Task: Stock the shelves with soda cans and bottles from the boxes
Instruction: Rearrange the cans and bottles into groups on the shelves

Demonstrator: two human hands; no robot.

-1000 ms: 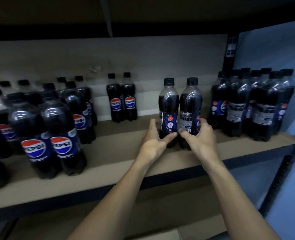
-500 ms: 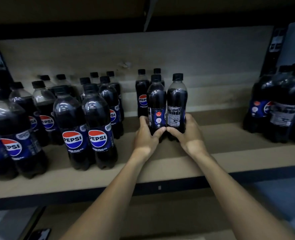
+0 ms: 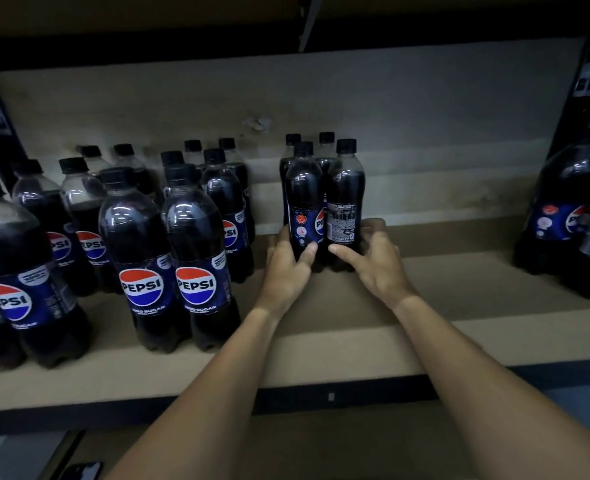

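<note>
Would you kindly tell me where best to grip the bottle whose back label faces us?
Grip the back-label bottle round its labelled middle from the open right side, as the right hand does: the neighbouring bottle stands tight against its left and rear bottles stand behind.

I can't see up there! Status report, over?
Copy: left hand grips left bottle, right hand grips right bottle. Both upright on shelf. Only back bottles just behind. Over.

Glossy plastic bottles (image 3: 196, 258); matt wood shelf (image 3: 459, 327).

Bottle pair (image 3: 304, 199) slid left, nearer rear bottles (image 3: 326, 138)
</note>
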